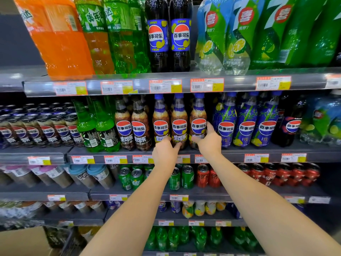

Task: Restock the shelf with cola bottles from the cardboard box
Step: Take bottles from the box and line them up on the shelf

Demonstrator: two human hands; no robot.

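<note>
Both arms reach forward to the second shelf (230, 151) from the top, where three blue-capped cola bottles stand upright in a row at the front edge. The left hand (165, 152) is at the base of the left cola bottle (160, 124) and the middle cola bottle (179, 124), its fingers curled against the lower labels of both; whether it truly grips either one I cannot tell, since the fingertips are partly hidden between the bottles. The right hand (209, 140) is wrapped around the lower part of the right cola bottle (198, 122), thumb up along the bottle's right side and fingers across the front of the label, so it is closed on that bottle. The three bottles stand just beside one another, almost touching. To their left stand two black-capped cola bottles (132, 126) and then green bottles (97, 126); to their right stand blue-wrapped bottles (246, 124) with bamboo print. Orange-bordered price tags (256, 157) run along the shelf edge below the hands. The shelf above carries large orange, green and dark bottles, and the shelf below carries green cans (181, 177) and red cans (203, 175). A corner of the cardboard box (24, 239) shows at the bottom left, well apart from the hands; what it holds is out of sight.
</note>
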